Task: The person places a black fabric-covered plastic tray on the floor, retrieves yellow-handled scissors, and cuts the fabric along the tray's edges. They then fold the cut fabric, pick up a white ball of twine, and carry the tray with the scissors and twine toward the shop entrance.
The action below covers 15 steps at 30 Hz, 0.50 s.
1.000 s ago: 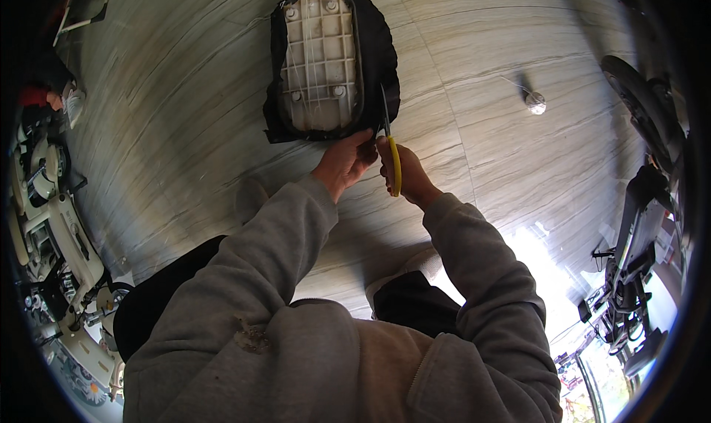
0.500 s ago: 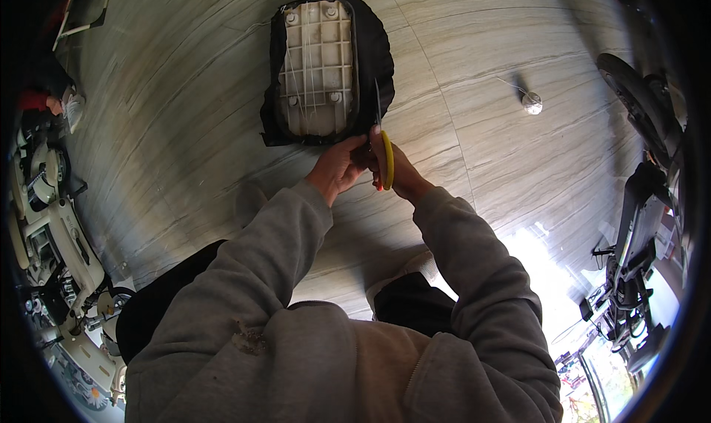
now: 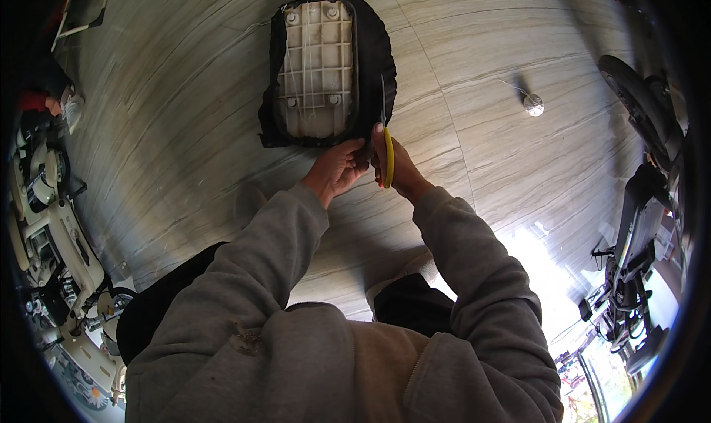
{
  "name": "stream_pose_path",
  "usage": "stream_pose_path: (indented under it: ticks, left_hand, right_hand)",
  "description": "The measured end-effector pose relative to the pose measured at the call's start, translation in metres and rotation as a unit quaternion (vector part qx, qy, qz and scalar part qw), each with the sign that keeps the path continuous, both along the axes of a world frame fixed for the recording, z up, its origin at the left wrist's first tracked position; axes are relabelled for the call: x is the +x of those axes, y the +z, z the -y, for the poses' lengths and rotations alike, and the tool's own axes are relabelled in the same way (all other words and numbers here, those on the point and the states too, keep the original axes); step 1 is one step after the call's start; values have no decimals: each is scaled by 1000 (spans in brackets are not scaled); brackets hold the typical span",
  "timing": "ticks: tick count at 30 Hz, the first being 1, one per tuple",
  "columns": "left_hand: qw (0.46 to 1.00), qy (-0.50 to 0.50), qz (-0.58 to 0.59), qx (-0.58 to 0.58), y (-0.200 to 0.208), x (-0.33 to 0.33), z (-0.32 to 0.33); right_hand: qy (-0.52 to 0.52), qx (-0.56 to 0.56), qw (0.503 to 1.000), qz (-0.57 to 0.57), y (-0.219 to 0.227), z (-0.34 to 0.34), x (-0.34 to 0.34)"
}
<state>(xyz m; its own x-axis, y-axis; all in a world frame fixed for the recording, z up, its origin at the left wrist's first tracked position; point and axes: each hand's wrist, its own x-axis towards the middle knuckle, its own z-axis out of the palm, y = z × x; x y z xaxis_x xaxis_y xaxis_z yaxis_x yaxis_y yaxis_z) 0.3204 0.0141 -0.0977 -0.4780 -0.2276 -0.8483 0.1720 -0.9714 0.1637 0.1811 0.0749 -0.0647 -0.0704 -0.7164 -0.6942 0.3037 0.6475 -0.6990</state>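
Note:
An upturned seat [image 3: 338, 86] lies on the floor ahead of me, its ribbed off-white plastic base [image 3: 318, 62] facing up. Black fabric [image 3: 376, 44] wraps its sides, and pale threads cross the base. My right hand [image 3: 406, 170] grips scissors [image 3: 389, 159] with a yellow handle; their long blades point away from me over the fabric's right side. Whether the blades touch the fabric is unclear. Beside it, my left hand [image 3: 337, 173] is closed at the fabric's near edge, thumb against fingers, seemingly pinching the cloth; its fingertips are partly hidden.
A ball of pale string [image 3: 532, 105] rests on the tiled floor to the right, a loose end trailing. White scooter-like vehicles [image 3: 70, 245] line the left side. On the right stand a black wheel [image 3: 635, 101] and dark vehicle parts. Another person's hand [image 3: 53, 106] shows at far left.
The scissors have turned slightly, their tips shifting a little right and toward the far side. My left hand has moved slightly left. The seat has barely shifted.

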Motion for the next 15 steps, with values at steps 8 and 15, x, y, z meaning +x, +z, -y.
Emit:
stream_pose_path:
  ticks: [8, 15]
  left_hand:
    - [1000, -6, -3, 20, -6, 6, 3]
    - [999, -16, -9, 27, -10, 12, 4]
  right_hand:
    - [12, 49, 997, -56, -9, 7, -5]
    - [5, 60, 997, -51, -6, 10, -4]
